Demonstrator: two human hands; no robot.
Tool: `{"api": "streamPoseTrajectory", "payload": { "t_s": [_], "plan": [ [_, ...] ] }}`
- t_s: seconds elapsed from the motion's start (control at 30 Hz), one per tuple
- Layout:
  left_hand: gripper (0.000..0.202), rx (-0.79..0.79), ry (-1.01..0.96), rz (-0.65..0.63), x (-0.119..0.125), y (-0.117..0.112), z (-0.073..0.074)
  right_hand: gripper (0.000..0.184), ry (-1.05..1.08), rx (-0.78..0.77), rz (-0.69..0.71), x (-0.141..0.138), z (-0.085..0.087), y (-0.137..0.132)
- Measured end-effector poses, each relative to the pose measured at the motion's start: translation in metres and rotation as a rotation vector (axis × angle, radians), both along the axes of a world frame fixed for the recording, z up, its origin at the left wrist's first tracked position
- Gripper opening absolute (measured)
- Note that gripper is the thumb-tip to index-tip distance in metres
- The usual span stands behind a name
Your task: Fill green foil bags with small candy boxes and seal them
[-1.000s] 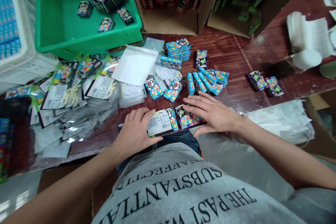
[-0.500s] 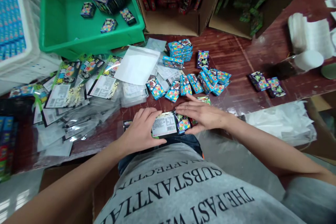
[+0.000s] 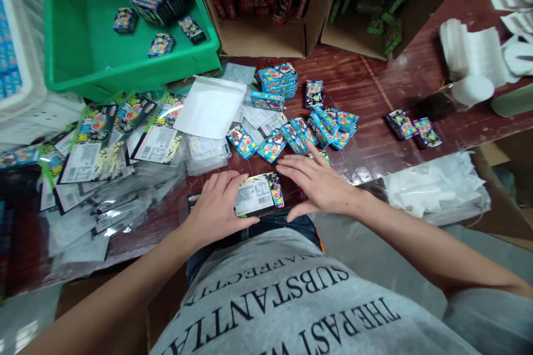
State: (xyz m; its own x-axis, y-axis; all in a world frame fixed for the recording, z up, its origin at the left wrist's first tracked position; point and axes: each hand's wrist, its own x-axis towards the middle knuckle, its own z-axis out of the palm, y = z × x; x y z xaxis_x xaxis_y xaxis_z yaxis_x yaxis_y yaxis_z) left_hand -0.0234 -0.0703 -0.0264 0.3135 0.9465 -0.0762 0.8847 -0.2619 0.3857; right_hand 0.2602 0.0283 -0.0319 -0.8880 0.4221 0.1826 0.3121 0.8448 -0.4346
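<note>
At the table's front edge my left hand (image 3: 216, 205) grips a printed plastic bag (image 3: 253, 197) with a white label panel, thumb on the near side and fingers on the far side. A purple candy box (image 3: 276, 188) shows at the bag's right end, mostly inside it. Just to the right, my right hand (image 3: 318, 186) is open with its fingers spread, apart from the bag. Under that hand a bit of red box shows, and a green box (image 3: 322, 158) peeks out beyond its fingers. Several blue boxes (image 3: 271, 144) lie loosely just beyond both hands.
Flat printed bags (image 3: 87, 150) are heaped on the left. Behind them stands a green bin (image 3: 137, 69) with purple boxes. Open cartons (image 3: 262, 39) hold red and green boxes. Two purple boxes (image 3: 400, 124) and a white plastic bag (image 3: 433, 183) lie on the right.
The purple box has slid left, further into the bag. My right hand has come off it and spread its fingers. My left hand keeps its grip.
</note>
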Motion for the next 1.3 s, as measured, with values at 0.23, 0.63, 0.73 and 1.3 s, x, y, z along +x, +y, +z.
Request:
{"api": "streamPoseTrajectory", "payload": {
  "t_s": [0.23, 0.63, 0.73, 1.3],
  "plan": [
    [0.092, 0.03, 0.031, -0.021, 0.001, -0.003, -0.003, 0.093, 0.012, -0.068, -0.045, 0.008, 0.003, -0.022],
    [0.085, 0.022, 0.056, -0.031, 0.006, -0.004, 0.007, 0.075, -0.054, -0.089, 0.08, 0.046, -0.003, 0.027],
    [0.082, 0.006, 0.048, 0.049, 0.001, -0.009, 0.01, 0.075, 0.097, -0.159, 0.058, 0.025, -0.007, 0.022],
    [0.088, 0.015, 0.004, 0.102, -0.02, -0.021, 0.0, 0.106, -0.008, -0.245, 0.13, -0.007, 0.009, 0.007]
  ]
}}
